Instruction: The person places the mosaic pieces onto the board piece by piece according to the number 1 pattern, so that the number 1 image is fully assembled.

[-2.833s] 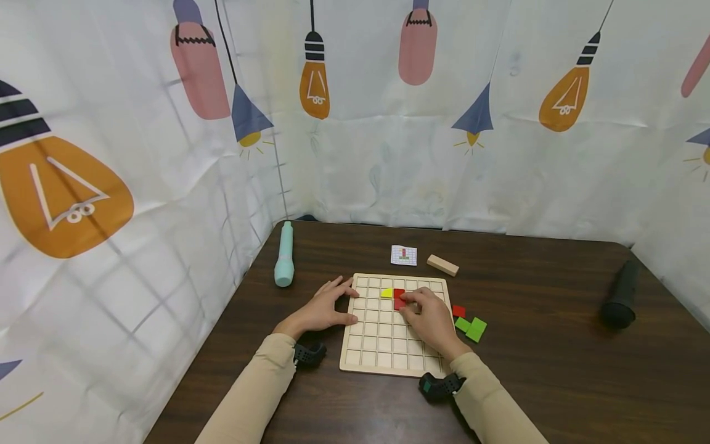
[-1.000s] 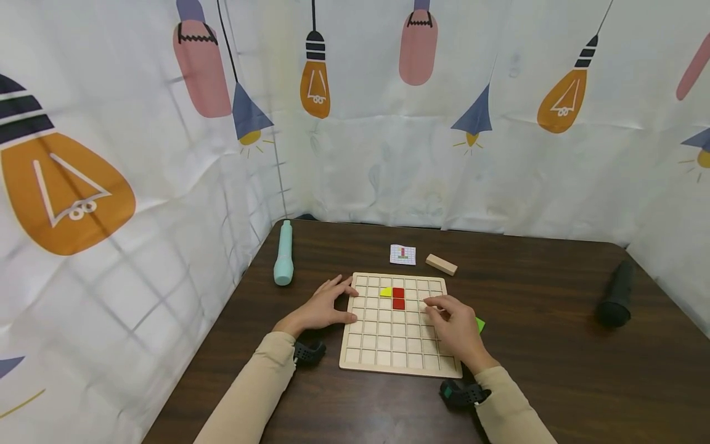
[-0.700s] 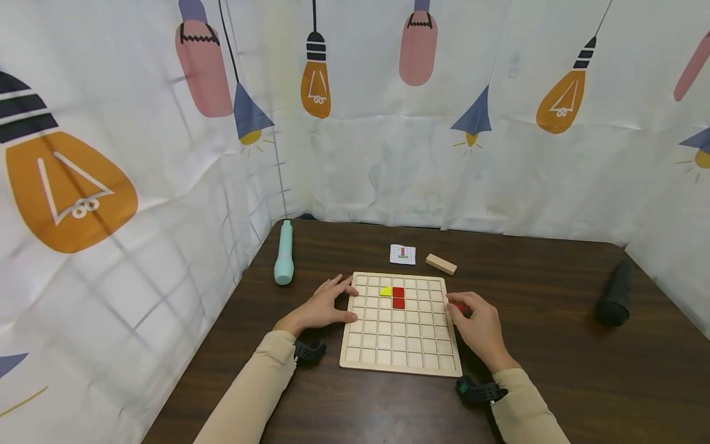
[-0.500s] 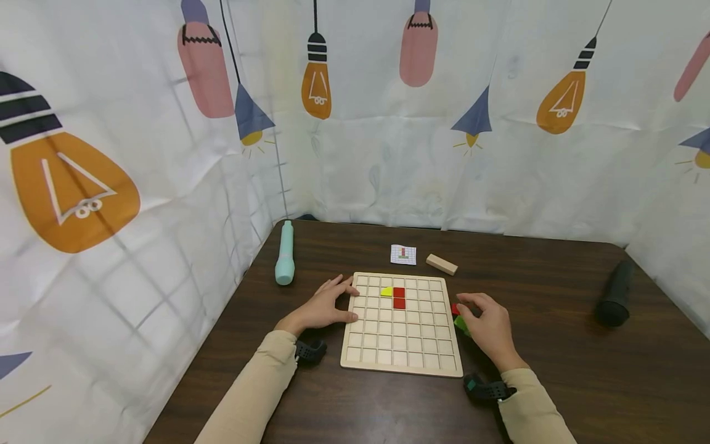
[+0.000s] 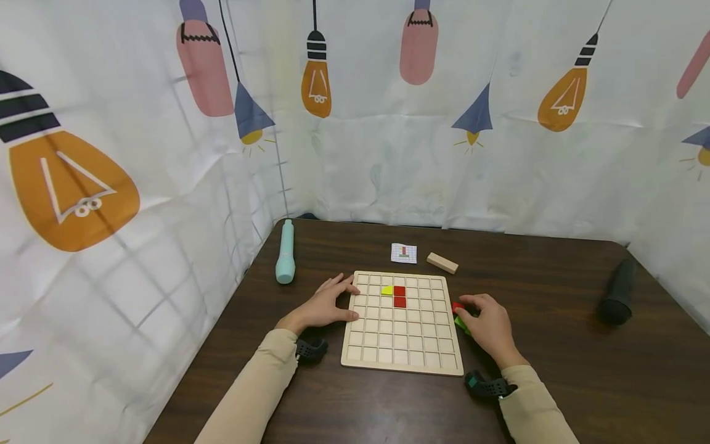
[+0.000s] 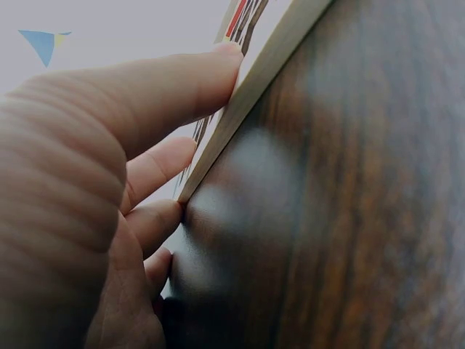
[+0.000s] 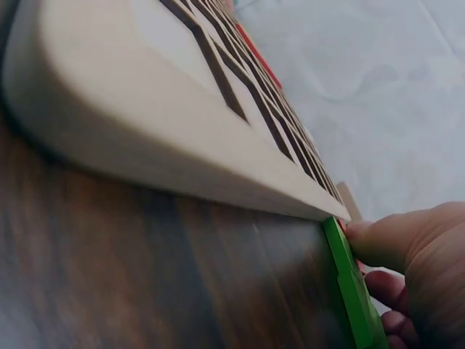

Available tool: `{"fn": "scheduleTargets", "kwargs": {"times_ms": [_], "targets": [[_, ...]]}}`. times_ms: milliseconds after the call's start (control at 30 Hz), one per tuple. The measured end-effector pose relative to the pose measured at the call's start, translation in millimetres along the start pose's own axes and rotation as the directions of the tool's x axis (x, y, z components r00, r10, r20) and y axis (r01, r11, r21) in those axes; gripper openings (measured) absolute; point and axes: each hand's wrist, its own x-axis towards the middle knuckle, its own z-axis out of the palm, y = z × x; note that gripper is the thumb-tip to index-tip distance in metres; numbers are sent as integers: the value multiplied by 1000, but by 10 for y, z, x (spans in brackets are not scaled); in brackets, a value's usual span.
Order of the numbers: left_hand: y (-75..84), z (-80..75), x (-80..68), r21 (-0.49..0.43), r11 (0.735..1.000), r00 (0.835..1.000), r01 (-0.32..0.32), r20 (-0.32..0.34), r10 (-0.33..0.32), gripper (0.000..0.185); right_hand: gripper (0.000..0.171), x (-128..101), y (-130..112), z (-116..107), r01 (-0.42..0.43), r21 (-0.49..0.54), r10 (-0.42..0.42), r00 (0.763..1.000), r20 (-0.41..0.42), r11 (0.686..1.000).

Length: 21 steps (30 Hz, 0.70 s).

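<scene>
A pale wooden grid board (image 5: 392, 356) lies on the table. Set in its upper cells are a yellow piece with a slanted side (image 5: 387, 291) and two red square tiles (image 5: 400, 302), one below the other. My left hand (image 5: 318, 307) rests with spread fingers and thumb against the board's left edge; in the left wrist view the thumb (image 6: 182, 83) touches the rim. Beyond the right edge, my right hand (image 5: 490, 324) pinches a loose red tile (image 5: 457, 306) between thumb and index finger. Green tiles (image 5: 461, 325) lie just under that hand, partly hidden by it.
Behind the board are a small printed pattern card (image 5: 403, 253) and a plain wooden block (image 5: 442, 263). A mint-green microphone-shaped object (image 5: 285, 253) lies at the left, a black microphone (image 5: 617, 293) at the far right. A patterned curtain (image 5: 377, 166) hangs behind the table.
My right hand has let go of the lower red tile on the board and moved right to the loose tiles, where it now pinches another red one. My left hand stays put.
</scene>
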Motion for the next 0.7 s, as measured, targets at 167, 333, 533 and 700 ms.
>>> {"fn": "scheduleTargets", "kwargs": {"times_ms": [167,333,533,700], "targets": [[4,-15,-18,-9,1000,1000,2,-8,-2,45,29,17,-41,-3,-7,4,6,1000,21,1000],[5,-13,-9,-9,1000,1000,1,-15,-1,45,27,41,-36,-13,-10,-13,10,1000,0,1000],[7,-1,14,6,1000,1000,8,-10,-8,46,27,20,-19,-33,-37,-11,37,999,3,999],[9,-3,9,8,1000,1000,8,-5,-8,46,30,4,-31,8,-62,-13,63,998,17,998]]}}
